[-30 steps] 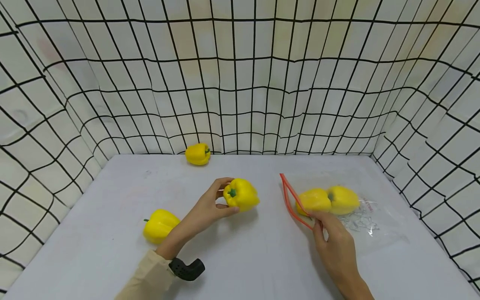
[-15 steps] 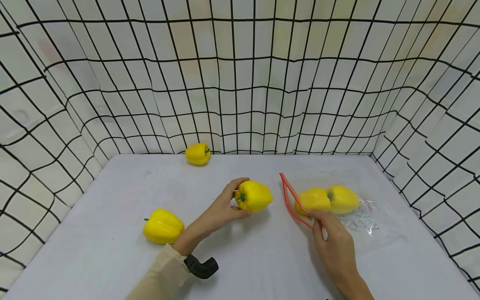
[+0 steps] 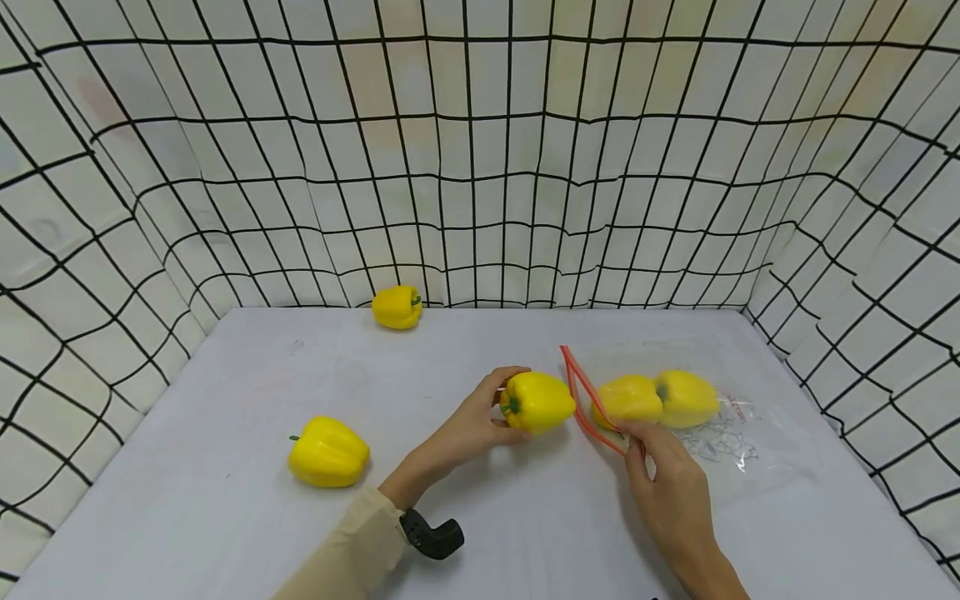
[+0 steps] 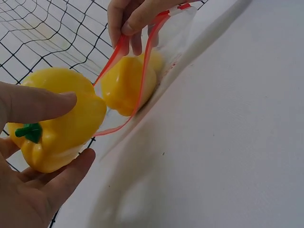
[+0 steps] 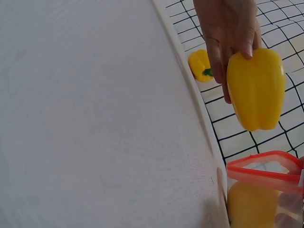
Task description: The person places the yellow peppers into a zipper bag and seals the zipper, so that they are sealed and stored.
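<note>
My left hand (image 3: 476,425) grips a yellow bell pepper (image 3: 542,402) with a green stem, its blunt end right at the mouth of a clear zip bag (image 3: 772,454). Red strips edge that mouth, which gapes in the left wrist view. My right hand (image 3: 671,492) pinches the near side of the bag's rim. Inside the bag lie two more yellow peppers, one nearer the opening (image 3: 630,398) and one behind it (image 3: 686,398). In the right wrist view the gripped pepper (image 5: 256,90) hangs just above the red rim (image 5: 266,173).
One loose yellow pepper (image 3: 328,452) lies on the white table (image 3: 187,517) at the left. Another loose pepper (image 3: 397,307) sits at the table's back edge. White walls with a black grid (image 3: 487,167) enclose the back and sides.
My left hand has carried its pepper rightward and slightly nearer, up to the bag's mouth. The left loose pepper, partly covered by the forearm before, shows fully. My right hand and the bag stay put.
</note>
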Tool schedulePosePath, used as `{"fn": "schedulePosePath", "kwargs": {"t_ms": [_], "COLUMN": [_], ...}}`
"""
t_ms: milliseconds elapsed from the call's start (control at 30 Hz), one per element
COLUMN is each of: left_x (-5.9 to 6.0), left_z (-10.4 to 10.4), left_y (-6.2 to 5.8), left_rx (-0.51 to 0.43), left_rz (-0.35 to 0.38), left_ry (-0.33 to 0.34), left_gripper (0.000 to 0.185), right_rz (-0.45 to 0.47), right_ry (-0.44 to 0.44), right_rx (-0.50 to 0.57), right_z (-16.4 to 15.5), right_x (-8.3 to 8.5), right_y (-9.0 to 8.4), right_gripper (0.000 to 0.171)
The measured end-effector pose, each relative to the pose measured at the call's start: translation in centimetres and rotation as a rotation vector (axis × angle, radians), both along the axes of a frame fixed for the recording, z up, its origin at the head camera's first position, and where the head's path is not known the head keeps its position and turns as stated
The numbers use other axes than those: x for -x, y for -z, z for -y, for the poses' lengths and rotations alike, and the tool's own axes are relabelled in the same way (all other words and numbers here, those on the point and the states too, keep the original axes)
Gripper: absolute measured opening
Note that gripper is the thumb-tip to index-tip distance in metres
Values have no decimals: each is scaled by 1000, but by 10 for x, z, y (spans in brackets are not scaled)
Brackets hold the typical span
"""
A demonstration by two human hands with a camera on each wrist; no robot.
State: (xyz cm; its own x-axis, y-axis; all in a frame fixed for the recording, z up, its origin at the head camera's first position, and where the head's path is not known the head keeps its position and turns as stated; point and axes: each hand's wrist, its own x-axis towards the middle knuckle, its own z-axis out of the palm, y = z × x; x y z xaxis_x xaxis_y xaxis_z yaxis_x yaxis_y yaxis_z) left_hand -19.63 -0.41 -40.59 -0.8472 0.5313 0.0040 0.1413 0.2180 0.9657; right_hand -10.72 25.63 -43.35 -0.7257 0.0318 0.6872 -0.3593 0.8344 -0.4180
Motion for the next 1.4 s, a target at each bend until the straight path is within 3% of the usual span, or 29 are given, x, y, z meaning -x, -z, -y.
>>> {"fn": "schedulePosePath", "kwargs": {"t_ms": [733, 1400], "left_x": [-2, 1], "left_z": [-31, -62], "left_y": [18, 26], "left_rx": [65, 114], "left_rz": [-84, -216], "left_ry": [63, 44], "left_gripper": [77, 77], "right_rz": [0, 28], "right_ry": [12, 8], "right_rx": [-5, 7], "right_z": [2, 1], "right_x": [1, -3], "right_y": [0, -4], "right_gripper": [29, 29]}}
